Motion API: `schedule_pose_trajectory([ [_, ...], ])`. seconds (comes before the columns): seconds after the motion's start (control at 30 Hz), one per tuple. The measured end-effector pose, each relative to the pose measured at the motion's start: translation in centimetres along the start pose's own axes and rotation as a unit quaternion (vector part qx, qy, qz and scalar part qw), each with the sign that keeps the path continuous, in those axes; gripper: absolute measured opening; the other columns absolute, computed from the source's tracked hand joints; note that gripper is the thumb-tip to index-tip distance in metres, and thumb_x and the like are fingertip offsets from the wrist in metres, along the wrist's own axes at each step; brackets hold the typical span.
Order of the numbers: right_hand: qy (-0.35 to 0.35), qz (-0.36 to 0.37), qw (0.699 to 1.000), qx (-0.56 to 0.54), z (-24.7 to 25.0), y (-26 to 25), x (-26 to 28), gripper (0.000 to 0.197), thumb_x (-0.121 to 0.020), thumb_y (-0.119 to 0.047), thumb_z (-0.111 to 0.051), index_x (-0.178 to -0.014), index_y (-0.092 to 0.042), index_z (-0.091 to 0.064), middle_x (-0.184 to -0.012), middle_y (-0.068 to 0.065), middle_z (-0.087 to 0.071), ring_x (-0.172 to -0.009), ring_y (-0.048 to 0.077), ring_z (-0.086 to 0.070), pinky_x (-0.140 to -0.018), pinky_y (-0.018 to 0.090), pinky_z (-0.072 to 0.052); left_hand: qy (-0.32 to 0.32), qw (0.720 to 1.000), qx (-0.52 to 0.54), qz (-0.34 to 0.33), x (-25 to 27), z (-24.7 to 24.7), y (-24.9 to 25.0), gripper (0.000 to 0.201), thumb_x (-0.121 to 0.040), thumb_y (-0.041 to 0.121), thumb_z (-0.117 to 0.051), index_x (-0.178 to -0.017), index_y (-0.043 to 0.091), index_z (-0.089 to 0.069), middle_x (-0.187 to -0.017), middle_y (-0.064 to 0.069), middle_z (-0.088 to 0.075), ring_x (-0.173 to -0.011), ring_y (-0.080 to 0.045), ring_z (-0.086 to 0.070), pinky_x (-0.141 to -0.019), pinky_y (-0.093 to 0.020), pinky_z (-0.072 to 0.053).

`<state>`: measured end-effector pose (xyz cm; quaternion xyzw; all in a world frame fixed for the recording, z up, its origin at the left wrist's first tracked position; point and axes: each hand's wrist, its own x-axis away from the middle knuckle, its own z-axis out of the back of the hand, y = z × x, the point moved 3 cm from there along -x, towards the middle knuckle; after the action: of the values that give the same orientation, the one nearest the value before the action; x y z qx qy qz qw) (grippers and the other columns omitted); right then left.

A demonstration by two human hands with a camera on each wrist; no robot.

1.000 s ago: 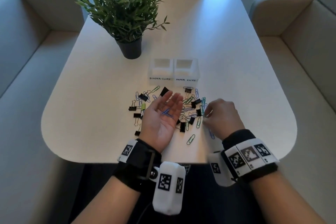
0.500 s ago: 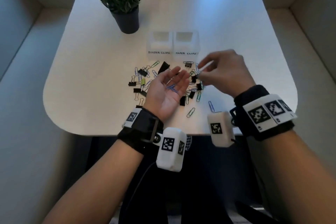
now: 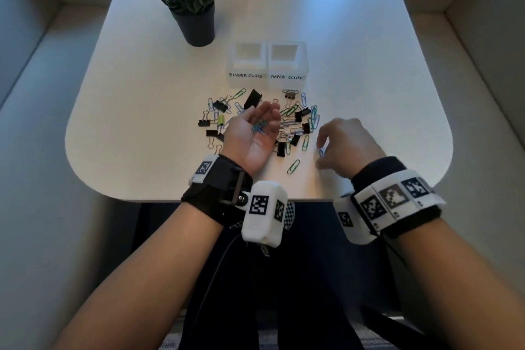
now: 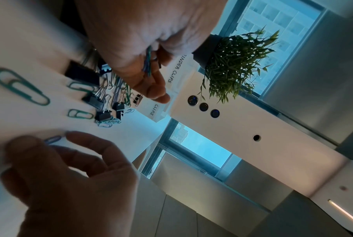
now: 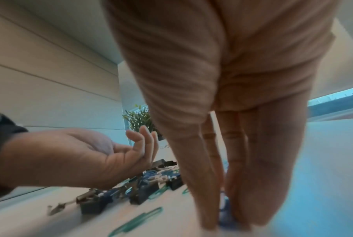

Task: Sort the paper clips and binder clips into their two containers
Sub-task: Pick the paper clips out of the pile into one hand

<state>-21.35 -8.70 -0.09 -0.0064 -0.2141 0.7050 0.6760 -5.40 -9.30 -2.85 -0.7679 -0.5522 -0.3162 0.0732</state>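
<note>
The fingers (image 5: 238, 208) of the right hand (image 3: 348, 145) point down and close on a blue paper clip (image 4: 53, 139) lying flat on the table (image 3: 142, 122); whether they have hold of it yet is too blurry to tell; the left hand (image 3: 251, 133) lies palm up, fingers loosely curled, cupping a few paper clips (image 3: 260, 128); this looks like gathering paper clips; next, lift the blue one into that palm; the pile (image 3: 295, 119) sits before the PAPER CLIPS box (image 3: 287, 77) and BINDER CLIPS box (image 3: 245, 75); what is inside the boxes cannot be seen.
</note>
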Motion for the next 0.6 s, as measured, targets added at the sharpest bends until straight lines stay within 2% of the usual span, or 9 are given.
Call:
schedule_pose_trajectory([
  [0.07,0.034,0.015,0.999,0.009,-0.3,-0.1,-0.3,0.016,-0.073,-0.003,-0.071,-0.084,-0.014,-0.067,-0.1,0.011,-0.062,-0.081,0.026,-0.063,-0.067,0.026,-0.044,0.0,1.0,0.002,-0.008,0.1,0.0,0.1,0.035,-0.101,0.021,-0.035,-0.09,0.0,-0.06,-0.085,-0.015,-0.064,-0.06,-0.021,-0.066,-0.049,-0.02,-0.052],
  [0.13,0.039,0.012,0.999,0.022,-0.3,0.0,-0.7,0.014,-0.075,-0.003,-0.065,-0.085,-0.012,-0.066,-0.101,0.011,-0.061,-0.084,0.029,-0.062,-0.069,0.029,-0.048,0.003,1.0,0.004,-0.015,0.3,0.0,0.3,0.033,-0.1,0.02,-0.037,-0.09,-0.001,-0.06,-0.088,-0.016,-0.065,-0.068,-0.024,-0.067,-0.054,-0.022,-0.055],
  [0.2,0.036,-0.004,0.999,0.022,0.2,0.3,-1.4,0.016,-0.074,-0.005,-0.067,-0.089,-0.01,-0.066,-0.101,0.01,-0.06,-0.086,0.029,-0.061,-0.075,0.034,-0.053,0.002,1.0,0.006,-0.019,0.5,-0.2,0.4,0.032,-0.1,0.02,-0.039,-0.091,-0.002,-0.061,-0.089,-0.017,-0.065,-0.074,-0.025,-0.067,-0.06,-0.023,-0.058],
  [0.27,0.06,-0.017,0.998,-0.02,1.5,0.5,-2.3,0.017,-0.074,-0.007,-0.07,-0.091,-0.01,-0.068,-0.098,0.007,-0.058,-0.086,0.026,-0.061,-0.081,0.031,-0.053,-0.002,1.0,0.008,-0.02,0.7,-0.2,0.4,0.031,-0.099,0.019,-0.04,-0.092,-0.002,-0.061,-0.088,-0.017,-0.065,-0.079,-0.026,-0.066,-0.065,-0.025,-0.058],
  [0.37,0.091,-0.023,0.991,-0.098,3.0,0.3,-4.3,0.016,-0.077,-0.006,-0.067,-0.091,-0.009,-0.071,-0.097,0.013,-0.066,-0.084,0.027,-0.067,-0.086,0.032,-0.055,-0.005,1.0,0.014,-0.02,0.6,-0.1,0.5,0.031,-0.099,0.019,-0.042,-0.091,-0.003,-0.062,-0.084,-0.017,-0.066,-0.078,-0.026,-0.066,-0.067,-0.027,-0.058],
  [0.43,0.089,-0.028,0.988,-0.12,2.9,-0.1,-5.4,0.018,-0.078,-0.004,-0.064,-0.093,-0.008,-0.071,-0.1,0.016,-0.068,-0.084,0.028,-0.069,-0.085,0.035,-0.057,-0.004,1.0,0.012,-0.022,0.5,0.1,0.4,0.031,-0.099,0.02,-0.042,-0.092,-0.003,-0.062,-0.083,-0.017,-0.067,-0.079,-0.027,-0.066,-0.068,-0.028,-0.059],
  [0.53,0.09,-0.04,0.99,-0.097,2.1,-0.4,-6.5,0.023,-0.078,-0.011,-0.069,-0.1,-0.007,-0.068,-0.107,0.013,-0.063,-0.091,0.026,-0.065,-0.082,0.025,-0.051,-0.005,1.0,0.007,-0.024,0.3,0.3,0.4,0.033,-0.1,0.021,-0.04,-0.094,-0.003,-0.062,-0.087,-0.018,-0.068,-0.084,-0.029,-0.067,-0.073,-0.029,-0.058],
  [0.6,0.086,-0.047,0.992,-0.083,1.7,-0.5,-6.8,0.028,-0.077,-0.01,-0.072,-0.105,-0.008,-0.065,-0.113,0.013,-0.057,-0.096,0.027,-0.063,-0.083,0.027,-0.051,-0.007,1.0,0.007,-0.024,0.3,0.3,0.5,0.033,-0.1,0.021,-0.039,-0.095,-0.003,-0.062,-0.09,-0.019,-0.068,-0.085,-0.029,-0.067,-0.074,-0.03,-0.058],
])
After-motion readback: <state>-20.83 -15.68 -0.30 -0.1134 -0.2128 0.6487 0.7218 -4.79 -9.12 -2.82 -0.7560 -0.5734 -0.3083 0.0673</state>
